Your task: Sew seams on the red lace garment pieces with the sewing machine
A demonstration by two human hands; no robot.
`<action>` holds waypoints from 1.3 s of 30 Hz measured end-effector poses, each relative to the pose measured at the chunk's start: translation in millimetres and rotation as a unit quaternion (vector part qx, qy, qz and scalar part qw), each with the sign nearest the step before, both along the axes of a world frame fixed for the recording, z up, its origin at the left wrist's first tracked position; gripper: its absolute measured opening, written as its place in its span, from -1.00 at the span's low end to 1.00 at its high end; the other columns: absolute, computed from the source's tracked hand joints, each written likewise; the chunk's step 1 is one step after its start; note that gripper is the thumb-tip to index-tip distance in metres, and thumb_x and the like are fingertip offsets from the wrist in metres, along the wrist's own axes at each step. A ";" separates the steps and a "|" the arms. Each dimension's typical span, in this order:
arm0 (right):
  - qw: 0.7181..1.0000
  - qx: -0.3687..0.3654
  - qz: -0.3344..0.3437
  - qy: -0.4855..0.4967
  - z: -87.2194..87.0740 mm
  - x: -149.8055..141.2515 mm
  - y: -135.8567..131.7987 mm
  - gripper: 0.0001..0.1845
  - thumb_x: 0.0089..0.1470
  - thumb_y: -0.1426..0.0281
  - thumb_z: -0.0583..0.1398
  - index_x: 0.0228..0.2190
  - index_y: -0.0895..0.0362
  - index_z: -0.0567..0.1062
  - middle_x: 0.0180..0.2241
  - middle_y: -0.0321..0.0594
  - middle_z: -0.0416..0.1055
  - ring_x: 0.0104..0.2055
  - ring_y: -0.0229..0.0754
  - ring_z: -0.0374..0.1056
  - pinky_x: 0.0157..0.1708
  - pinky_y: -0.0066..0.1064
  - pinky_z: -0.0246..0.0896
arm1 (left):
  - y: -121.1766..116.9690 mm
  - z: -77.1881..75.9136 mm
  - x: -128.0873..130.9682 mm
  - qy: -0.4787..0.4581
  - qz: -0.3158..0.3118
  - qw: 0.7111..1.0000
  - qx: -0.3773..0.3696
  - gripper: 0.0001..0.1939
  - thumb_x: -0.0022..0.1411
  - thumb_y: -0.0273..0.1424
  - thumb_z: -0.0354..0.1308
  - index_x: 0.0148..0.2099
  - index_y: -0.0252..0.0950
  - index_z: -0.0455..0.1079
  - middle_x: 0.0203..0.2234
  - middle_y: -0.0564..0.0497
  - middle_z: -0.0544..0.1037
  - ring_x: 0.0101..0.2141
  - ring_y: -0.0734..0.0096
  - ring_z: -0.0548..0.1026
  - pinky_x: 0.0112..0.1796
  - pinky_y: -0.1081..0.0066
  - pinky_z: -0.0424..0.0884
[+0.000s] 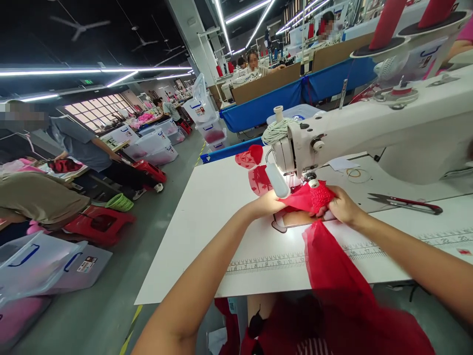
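Sheer red fabric (295, 201) with a gathered, textured patch (320, 197) lies under the head of a white sewing machine (295, 148). My left hand (270, 203) is at the fabric's left edge, closed on it, with its fingertips partly hidden by the cloth and the machine head. On the right, my right hand (340, 206) grips the textured end, thumb on the far side and fingers curled beneath. A long red length of cloth (332, 256) hangs over the table's front edge onto my lap. Two red cut pieces (260, 180) lie left of the needle area.
Thread snips (406, 202) lie on the table (192, 222) right of my hand. A printed ruler (266, 265) runs along its front. Red thread cones (386, 24) stand above the machine. Plastic bins (74, 266), red stools (98, 224) and other people are around.
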State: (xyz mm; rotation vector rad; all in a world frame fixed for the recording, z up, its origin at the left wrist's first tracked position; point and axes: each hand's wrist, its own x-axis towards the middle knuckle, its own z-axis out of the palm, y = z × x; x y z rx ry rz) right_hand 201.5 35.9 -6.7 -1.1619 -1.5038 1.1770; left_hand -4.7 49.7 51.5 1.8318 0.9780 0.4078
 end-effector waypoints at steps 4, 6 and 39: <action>0.999 0.040 0.006 0.021 1.1 0.9 1.6 -0.77 -0.13 0.19 0.14 -0.62 0.07 0.36 -0.71 -0.24 0.38 -0.62 -0.12 0.32 -0.58 -0.31 0.28 | 2.7 -2.6 -2.5 0.023 -0.009 0.999 0.023 -0.77 0.07 -0.28 0.24 -0.45 -0.32 0.32 -0.50 0.08 0.37 -0.36 0.40 0.36 -0.29 0.45 0.35; 0.997 0.072 -0.003 0.028 2.0 1.9 2.5 -0.70 -0.10 0.14 0.18 -0.66 0.06 0.33 -0.70 -0.27 0.33 -0.60 -0.15 0.26 -0.54 -0.30 0.25 | 2.2 -6.2 -2.6 0.029 0.000 0.999 0.044 -0.80 0.01 -0.36 0.27 -0.46 -0.32 0.30 -0.51 0.10 0.34 -0.39 0.44 0.34 -0.34 0.48 0.32; 0.878 0.302 0.243 -0.280 9.8 20.0 1.8 -0.77 0.15 0.57 0.00 -0.50 0.11 0.29 -0.43 -0.25 0.25 -0.43 -0.23 0.14 -0.48 -0.40 -0.01 | -38.6 -51.2 2.7 0.238 0.010 0.794 0.559 -0.69 0.42 -0.51 -0.11 -0.32 -0.33 0.40 -0.49 -0.01 0.36 -0.47 0.40 0.29 -0.51 0.41 0.17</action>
